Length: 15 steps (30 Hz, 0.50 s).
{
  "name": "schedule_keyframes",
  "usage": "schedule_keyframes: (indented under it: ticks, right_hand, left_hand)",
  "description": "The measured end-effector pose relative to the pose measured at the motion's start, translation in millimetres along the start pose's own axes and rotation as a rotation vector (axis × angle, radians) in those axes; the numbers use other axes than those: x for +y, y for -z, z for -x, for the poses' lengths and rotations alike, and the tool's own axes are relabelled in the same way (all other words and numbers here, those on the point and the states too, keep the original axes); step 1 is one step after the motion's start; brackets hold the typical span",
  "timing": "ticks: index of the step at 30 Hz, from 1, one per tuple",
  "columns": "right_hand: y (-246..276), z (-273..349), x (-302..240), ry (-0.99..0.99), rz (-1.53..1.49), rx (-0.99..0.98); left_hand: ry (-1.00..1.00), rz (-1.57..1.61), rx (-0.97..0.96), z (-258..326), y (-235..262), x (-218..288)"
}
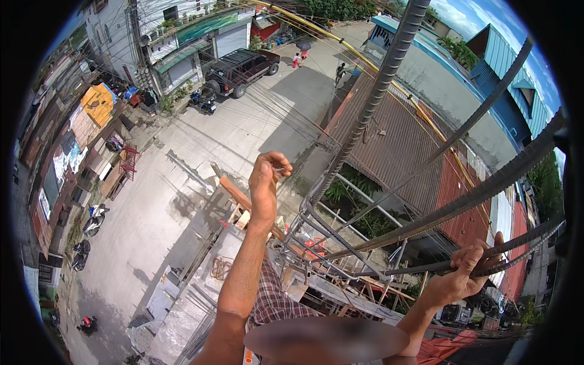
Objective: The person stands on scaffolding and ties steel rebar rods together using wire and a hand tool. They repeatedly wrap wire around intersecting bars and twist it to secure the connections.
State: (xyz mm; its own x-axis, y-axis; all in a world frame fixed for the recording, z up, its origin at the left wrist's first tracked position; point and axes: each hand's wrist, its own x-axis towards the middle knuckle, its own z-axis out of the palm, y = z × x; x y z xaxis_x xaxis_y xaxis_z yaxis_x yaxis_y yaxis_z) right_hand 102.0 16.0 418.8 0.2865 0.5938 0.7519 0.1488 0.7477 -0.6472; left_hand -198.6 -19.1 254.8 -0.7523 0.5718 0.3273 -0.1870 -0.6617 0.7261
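The right hand point(465, 267) is clamped around a thin steel bar point(517, 252), low beside the thick ribbed rebar point(377, 91). Left of that rebar, the left hand point(266, 185) is raised, fingers pinched together. Far below lies the street point(158, 207).

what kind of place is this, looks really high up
Most likely an upper level of a building under construction, above a town street. Ribbed grey steel reinforcing bars rise past the camera, the right hand grips a thin one, and a dark parked car and rusty corrugated metal roofs lie far below.
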Motion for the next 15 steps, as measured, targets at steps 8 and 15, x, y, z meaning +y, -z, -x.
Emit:
schedule_keyframes:
  ticks: [8, 15]
  right_hand:
    - [-12, 6, 19, -0.016, 0.224, 0.115]
    - [-30, 16, 27, 0.195, 0.258, 0.134]
  left_hand:
    - [0.978, -0.307, 0.189, 187, 268, -304]
    - [0.796, -0.892, 0.526, 215, 292, -386]
